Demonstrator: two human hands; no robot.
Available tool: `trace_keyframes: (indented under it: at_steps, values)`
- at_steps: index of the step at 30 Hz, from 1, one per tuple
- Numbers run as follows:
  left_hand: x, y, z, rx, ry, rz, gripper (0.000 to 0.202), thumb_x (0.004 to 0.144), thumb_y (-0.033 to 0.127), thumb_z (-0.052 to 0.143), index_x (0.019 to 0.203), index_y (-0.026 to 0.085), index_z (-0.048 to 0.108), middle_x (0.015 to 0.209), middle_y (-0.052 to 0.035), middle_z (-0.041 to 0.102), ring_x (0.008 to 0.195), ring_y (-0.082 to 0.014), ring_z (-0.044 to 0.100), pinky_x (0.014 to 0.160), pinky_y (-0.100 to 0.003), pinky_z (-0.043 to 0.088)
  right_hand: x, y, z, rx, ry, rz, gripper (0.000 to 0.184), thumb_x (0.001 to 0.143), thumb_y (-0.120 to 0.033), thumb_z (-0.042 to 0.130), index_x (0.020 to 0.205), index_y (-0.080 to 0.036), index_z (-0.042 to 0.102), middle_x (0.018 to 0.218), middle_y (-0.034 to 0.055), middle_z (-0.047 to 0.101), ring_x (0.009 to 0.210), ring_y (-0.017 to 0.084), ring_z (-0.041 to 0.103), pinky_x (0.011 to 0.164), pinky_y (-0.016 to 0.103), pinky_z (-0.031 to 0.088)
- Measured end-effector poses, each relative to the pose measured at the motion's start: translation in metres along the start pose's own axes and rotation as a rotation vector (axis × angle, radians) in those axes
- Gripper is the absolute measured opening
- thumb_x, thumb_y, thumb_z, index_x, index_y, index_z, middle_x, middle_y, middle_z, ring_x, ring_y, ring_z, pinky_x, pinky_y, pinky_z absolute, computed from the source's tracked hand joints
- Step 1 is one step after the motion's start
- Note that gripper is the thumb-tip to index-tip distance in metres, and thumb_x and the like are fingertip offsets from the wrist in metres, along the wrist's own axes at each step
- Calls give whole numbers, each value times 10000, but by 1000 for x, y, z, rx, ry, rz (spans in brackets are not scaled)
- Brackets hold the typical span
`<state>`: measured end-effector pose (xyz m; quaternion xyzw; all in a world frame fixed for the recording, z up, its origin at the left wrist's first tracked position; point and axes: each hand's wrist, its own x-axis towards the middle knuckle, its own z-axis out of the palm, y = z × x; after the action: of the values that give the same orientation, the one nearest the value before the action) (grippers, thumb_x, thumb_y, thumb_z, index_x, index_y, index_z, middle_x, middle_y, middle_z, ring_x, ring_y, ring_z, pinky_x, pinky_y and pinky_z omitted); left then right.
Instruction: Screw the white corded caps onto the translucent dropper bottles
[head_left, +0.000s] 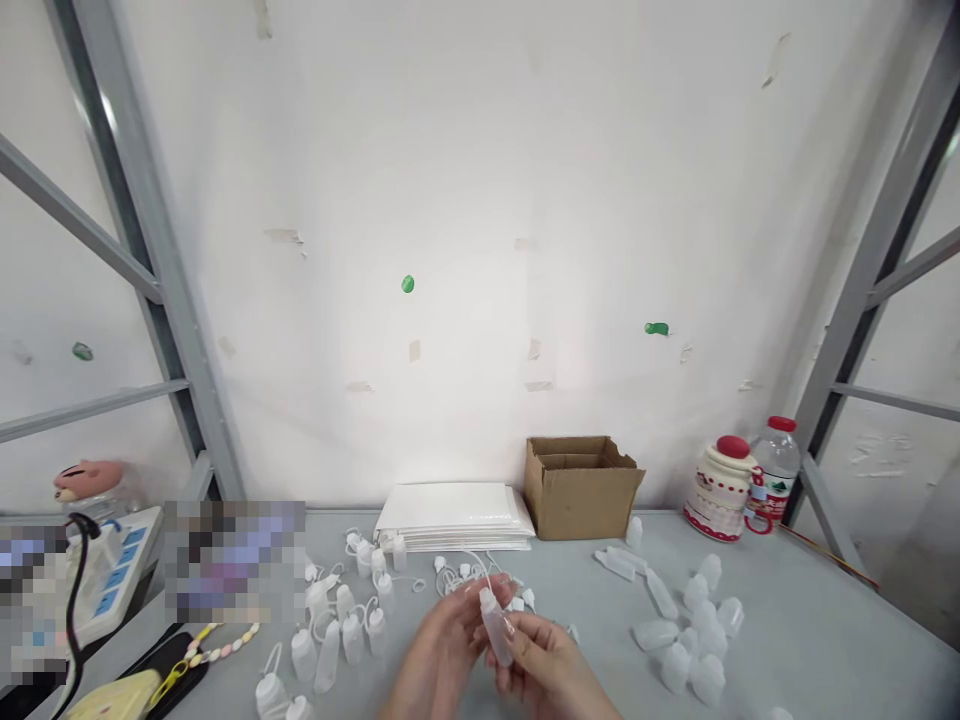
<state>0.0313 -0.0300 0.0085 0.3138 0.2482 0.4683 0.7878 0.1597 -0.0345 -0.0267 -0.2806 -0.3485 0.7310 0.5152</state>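
Note:
Both my hands meet low at the centre of the grey table. A small translucent white plastic bottle stands tilted between them. My left hand pinches its upper part with curled fingers. My right hand wraps round its lower part. Several capped bottles with loop tethers stand just left of my hands. Several bare bottles lie scattered to the right. Loose caps and loops lie right behind my hands.
A stack of white bags and an open cardboard box sit by the back wall. A red-lidded mug and a water bottle stand at the right. A power strip and a phone are at the left, grey shelf posts at both sides.

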Motion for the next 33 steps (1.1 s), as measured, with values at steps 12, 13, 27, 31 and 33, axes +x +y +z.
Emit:
trace_keyframes:
  at_steps: [12,13,27,31,33]
  values:
    - [11,-15,-12,164,74,78,345,625,449,687,773,137,684,772,-76,643,556,-124,500,510,-265,381,-4,2,0,-487,122,-230,347,579,-495,713,729,-182,743,568,-13,519,507,113,470,531,251,390]
    - [11,-16,-13,171,72,82,345,621,448,691,765,135,684,750,-72,641,554,-125,502,513,-266,385,-4,3,-1,-537,140,-242,363,590,-515,694,716,-177,742,571,-11,505,510,118,463,529,255,385]
    - [9,4,-13,420,316,181,506,681,592,507,913,163,645,930,-99,654,872,-237,589,790,-350,438,-5,-5,3,-532,294,-355,353,577,-503,702,725,-185,735,606,-3,534,573,150,489,562,256,411]
    - [12,-3,-26,1129,463,346,303,738,445,488,850,186,599,880,-67,614,819,-217,577,782,-340,428,-11,-28,4,-429,339,-289,336,559,-449,737,760,-181,722,653,16,634,630,161,525,619,253,433]
    - [12,-9,-28,1420,436,360,273,740,359,512,938,189,592,944,-76,589,895,-229,559,812,-349,413,-14,-35,5,-382,364,-268,328,560,-436,743,770,-184,717,657,9,654,633,154,530,625,242,436]
